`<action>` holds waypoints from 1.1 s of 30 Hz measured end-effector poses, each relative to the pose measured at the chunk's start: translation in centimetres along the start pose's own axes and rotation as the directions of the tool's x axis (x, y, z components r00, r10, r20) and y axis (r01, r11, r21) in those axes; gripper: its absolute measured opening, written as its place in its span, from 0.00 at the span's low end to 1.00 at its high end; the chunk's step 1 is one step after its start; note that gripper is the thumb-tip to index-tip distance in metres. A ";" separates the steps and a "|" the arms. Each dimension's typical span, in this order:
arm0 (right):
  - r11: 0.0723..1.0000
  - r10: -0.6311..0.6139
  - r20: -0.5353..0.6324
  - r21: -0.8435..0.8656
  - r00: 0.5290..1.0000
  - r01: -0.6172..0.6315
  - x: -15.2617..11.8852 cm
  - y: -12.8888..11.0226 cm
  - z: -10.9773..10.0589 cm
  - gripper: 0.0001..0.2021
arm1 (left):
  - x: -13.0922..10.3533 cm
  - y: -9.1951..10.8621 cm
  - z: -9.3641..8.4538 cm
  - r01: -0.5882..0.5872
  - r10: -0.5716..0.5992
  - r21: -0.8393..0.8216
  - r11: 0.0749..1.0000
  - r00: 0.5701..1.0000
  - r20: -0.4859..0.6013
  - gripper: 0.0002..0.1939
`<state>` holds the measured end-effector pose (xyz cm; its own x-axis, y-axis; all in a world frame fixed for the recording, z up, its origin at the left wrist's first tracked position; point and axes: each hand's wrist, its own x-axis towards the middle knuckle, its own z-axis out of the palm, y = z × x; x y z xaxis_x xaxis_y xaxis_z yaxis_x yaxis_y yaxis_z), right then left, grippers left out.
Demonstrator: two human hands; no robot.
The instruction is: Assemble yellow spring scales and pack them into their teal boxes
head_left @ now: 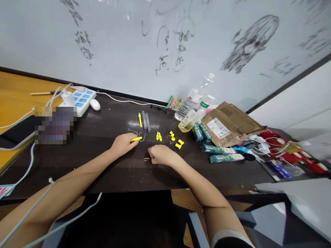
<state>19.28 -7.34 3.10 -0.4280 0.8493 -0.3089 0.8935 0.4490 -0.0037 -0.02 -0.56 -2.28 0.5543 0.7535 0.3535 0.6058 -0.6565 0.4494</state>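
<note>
My left hand is closed in a pinch on a slim yellow plastic piece, which points to the right. Beside its fingertips are bent thin metal wires. My right hand is curled with its knuckles up, low over the dark table; its fingertips are hidden. A small wire loop shows just left of it, and I cannot tell whether the fingers grip it. Beyond the hands lie a yellow stick, clear tubes, two narrow yellow parts and several small yellow pieces.
Plastic bottles stand at the back right, near a flattened cardboard package and green boxes. A power strip, a white mouse and a phone are on the left. White cables cross the left foreground.
</note>
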 end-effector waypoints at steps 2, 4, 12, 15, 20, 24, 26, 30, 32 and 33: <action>0.989 -0.022 -0.023 0.143 1.000 0.025 1.2 1.6 0.1 0.03 | 0.0 0.0 0.1 -0.014 0.015 -0.061 0.998 1.000 0.017 0.14; 0.917 -0.059 -0.101 0.388 0.993 0.094 2.4 2.8 0.8 0.04 | 0.0 0.0 0.2 -0.054 0.060 -0.144 0.988 0.997 0.040 0.12; 0.139 -0.148 -0.152 0.975 0.977 0.173 4.7 2.6 4.4 0.06 | -0.2 1.4 0.5 -0.061 0.104 -0.471 0.880 0.993 0.064 0.12; 0.013 -0.178 -0.134 0.990 0.975 0.138 4.3 2.7 4.5 0.09 | -0.1 1.6 0.5 0.034 0.015 -0.504 0.863 0.996 0.093 0.12; 0.015 -0.055 -0.178 0.984 0.983 0.179 4.1 2.8 4.3 0.12 | 0.1 1.3 0.3 0.088 -0.032 -0.499 0.862 0.992 0.119 0.16; 0.061 0.116 -0.335 0.942 0.935 0.330 4.4 2.4 4.4 0.14 | 0.1 1.0 0.3 0.077 -0.025 -0.388 0.918 0.990 0.138 0.15; 0.122 0.125 -0.374 0.925 0.919 0.359 4.5 2.3 4.7 0.14 | 0.0 1.0 0.3 0.039 0.007 -0.264 0.964 0.986 0.169 0.12; 0.206 0.066 -0.399 0.902 0.914 0.379 4.7 2.0 5.3 0.12 | -0.2 1.2 0.4 -0.024 0.043 -0.104 0.994 0.982 0.186 0.09; 0.223 0.054 -0.420 0.889 0.906 0.399 4.6 2.0 5.4 0.11 | -0.2 1.3 0.3 -0.012 0.033 -0.109 0.994 0.982 0.188 0.08; 0.218 0.057 -0.428 0.887 0.902 0.408 4.6 2.0 5.3 0.11 | -0.2 1.3 0.2 -0.001 0.025 -0.127 0.992 0.982 0.188 0.08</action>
<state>19.78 -4.02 -3.40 -0.3935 0.9103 0.1287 0.1406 0.1980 -0.9701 0.79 -1.62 -1.92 0.6670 0.7165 0.2041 0.5278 -0.6478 0.5494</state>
